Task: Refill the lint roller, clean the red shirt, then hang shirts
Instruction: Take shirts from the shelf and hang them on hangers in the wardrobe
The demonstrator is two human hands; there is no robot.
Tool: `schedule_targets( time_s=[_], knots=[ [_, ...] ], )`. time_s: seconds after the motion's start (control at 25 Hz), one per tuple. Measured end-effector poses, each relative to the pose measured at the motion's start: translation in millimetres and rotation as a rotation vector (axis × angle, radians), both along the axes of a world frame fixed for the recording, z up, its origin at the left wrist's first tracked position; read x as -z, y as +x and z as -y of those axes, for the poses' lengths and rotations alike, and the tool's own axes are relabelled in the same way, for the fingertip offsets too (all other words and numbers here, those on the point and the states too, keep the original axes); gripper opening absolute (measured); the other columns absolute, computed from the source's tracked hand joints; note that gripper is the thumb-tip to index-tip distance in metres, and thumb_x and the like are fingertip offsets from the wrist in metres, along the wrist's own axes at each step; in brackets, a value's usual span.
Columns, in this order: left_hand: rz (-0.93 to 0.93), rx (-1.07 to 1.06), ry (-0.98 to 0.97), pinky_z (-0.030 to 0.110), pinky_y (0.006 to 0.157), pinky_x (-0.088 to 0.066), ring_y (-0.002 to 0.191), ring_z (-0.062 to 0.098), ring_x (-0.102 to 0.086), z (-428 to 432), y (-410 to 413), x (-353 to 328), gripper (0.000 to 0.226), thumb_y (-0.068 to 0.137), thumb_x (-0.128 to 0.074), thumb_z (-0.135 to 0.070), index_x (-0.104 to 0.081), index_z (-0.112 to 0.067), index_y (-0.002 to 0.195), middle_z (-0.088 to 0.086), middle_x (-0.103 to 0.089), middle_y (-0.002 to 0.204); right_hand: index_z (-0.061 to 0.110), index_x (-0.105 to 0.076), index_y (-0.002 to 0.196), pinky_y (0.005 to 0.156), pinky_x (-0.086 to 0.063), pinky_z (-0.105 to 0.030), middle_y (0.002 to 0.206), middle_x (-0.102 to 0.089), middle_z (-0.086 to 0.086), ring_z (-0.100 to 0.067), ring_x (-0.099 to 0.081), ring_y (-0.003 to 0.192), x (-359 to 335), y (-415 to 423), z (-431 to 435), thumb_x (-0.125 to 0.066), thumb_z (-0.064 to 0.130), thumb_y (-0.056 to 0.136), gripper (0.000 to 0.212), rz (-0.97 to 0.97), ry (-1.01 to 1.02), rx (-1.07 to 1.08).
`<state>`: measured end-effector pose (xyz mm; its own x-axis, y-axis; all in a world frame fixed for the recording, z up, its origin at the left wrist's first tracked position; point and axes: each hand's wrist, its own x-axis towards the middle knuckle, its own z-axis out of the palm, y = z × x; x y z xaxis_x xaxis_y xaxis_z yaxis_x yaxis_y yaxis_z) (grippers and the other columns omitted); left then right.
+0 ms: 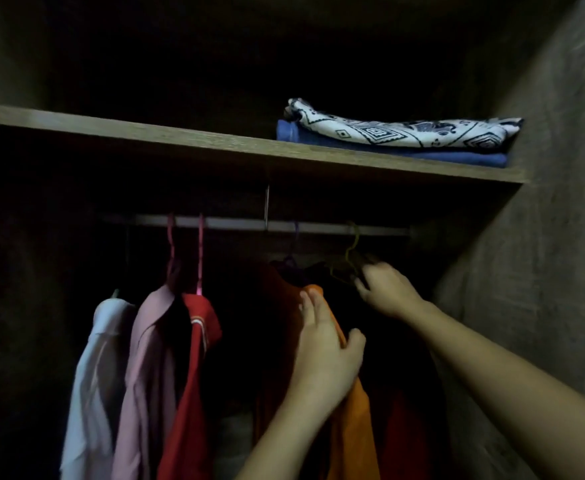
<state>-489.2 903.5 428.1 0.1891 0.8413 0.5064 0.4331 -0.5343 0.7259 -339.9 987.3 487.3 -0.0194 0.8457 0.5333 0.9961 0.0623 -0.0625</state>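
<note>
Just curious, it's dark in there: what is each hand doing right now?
Left hand: closed on the orange shirt.
Right hand: at the yellow hanger; grip cannot be told.

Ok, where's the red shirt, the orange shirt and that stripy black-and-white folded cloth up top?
Red hanging shirt (188, 393): head view, on its front panel.
Orange hanging shirt (353, 427): head view, on its lower sleeve below the left hand.
Black-and-white patterned folded cloth (388, 131): head view, on its top fold.

Shirt hems (180, 455) cut off below, right hand's fingertips (362, 284) lost in shadow
</note>
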Motion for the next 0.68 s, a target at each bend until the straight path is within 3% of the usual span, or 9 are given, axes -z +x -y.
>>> schedule_targets(
  time_s=[0.04, 0.12, 0.2, 0.28, 0.4, 0.56, 0.68],
  knots=[
    [0.016, -0.085, 0.141, 0.015, 0.109, 0.0, 0.145, 0.015, 0.003, 5, -16, -3, 0.078, 0.093, -0.048, -0.027, 0.005, -0.009, 0.147, 0.006, 0.007, 0.158, 0.011, -0.046, 0.132, 0.101, -0.039, -0.032, 0.136, -0.05, -0.014, -0.029, -0.048, 0.125, 2, -5, 8, -0.038, 0.039, 0.096, 0.047, -0.005, 0.112, -0.137],
    [0.012, -0.292, 0.325, 0.016, 0.11, 0.001, 0.145, 0.016, 0.003, 4, -51, -10, 0.076, 0.092, -0.05, -0.023, -0.001, -0.007, 0.147, 0.009, 0.002, 0.158, 0.016, -0.033, 0.143, 0.111, -0.023, -0.025, 0.149, -0.038, -0.005, -0.019, -0.034, 0.138, 7, -20, 29, -0.021, 0.06, 0.089, 0.071, 0.127, 0.145, -0.431],
    [-0.065, -0.493, 0.251, 0.026, 0.115, -0.009, 0.146, 0.024, -0.002, -7, -86, -13, 0.078, 0.09, -0.051, -0.021, 0.0, -0.003, 0.147, 0.016, -0.003, 0.157, 0.02, -0.02, 0.148, 0.115, -0.007, -0.025, 0.156, -0.018, 0.004, -0.009, -0.014, 0.144, 17, -35, 39, -0.014, 0.065, 0.084, 0.078, 0.398, 0.029, -0.584],
    [-0.156, -0.615, 0.04, 0.037, 0.111, -0.025, 0.142, 0.033, -0.019, -16, -112, -12, 0.081, 0.089, -0.054, -0.021, -0.001, 0.001, 0.146, 0.023, -0.016, 0.154, 0.021, -0.014, 0.149, 0.115, 0.003, -0.026, 0.157, -0.008, 0.005, -0.005, -0.002, 0.143, 28, -43, 37, -0.017, 0.064, 0.086, 0.076, 0.574, -0.031, -0.614],
    [-0.221, -0.663, -0.168, 0.042, 0.095, -0.04, 0.12, 0.043, -0.047, -16, -120, 1, 0.072, 0.087, -0.052, -0.014, -0.012, -0.001, 0.145, 0.028, -0.046, 0.134, 0.019, -0.016, 0.148, 0.114, 0.007, -0.026, 0.158, -0.011, 0.002, -0.007, -0.001, 0.143, 34, -48, 31, -0.014, 0.064, 0.085, 0.078, 0.617, -0.011, -0.63],
    [-0.183, -0.569, -0.173, 0.039, 0.098, -0.039, 0.117, 0.041, -0.051, -16, -91, 9, 0.068, 0.085, -0.048, -0.005, -0.018, -0.011, 0.146, 0.025, -0.053, 0.127, 0.015, -0.015, 0.148, 0.114, 0.003, -0.027, 0.158, -0.013, -0.002, -0.013, -0.007, 0.146, 38, -49, 26, -0.003, 0.069, 0.079, 0.089, 0.642, -0.034, -0.632],
    [-0.134, -0.551, -0.187, 0.039, 0.101, -0.038, 0.119, 0.042, -0.05, -16, -78, 7, 0.068, 0.086, -0.046, -0.005, -0.014, -0.006, 0.146, 0.026, -0.051, 0.128, 0.012, -0.014, 0.148, 0.114, 0.002, -0.028, 0.158, -0.013, -0.006, -0.017, -0.006, 0.146, 41, -47, 25, 0.0, 0.07, 0.078, 0.092, 0.643, -0.028, -0.613]
  ],
)
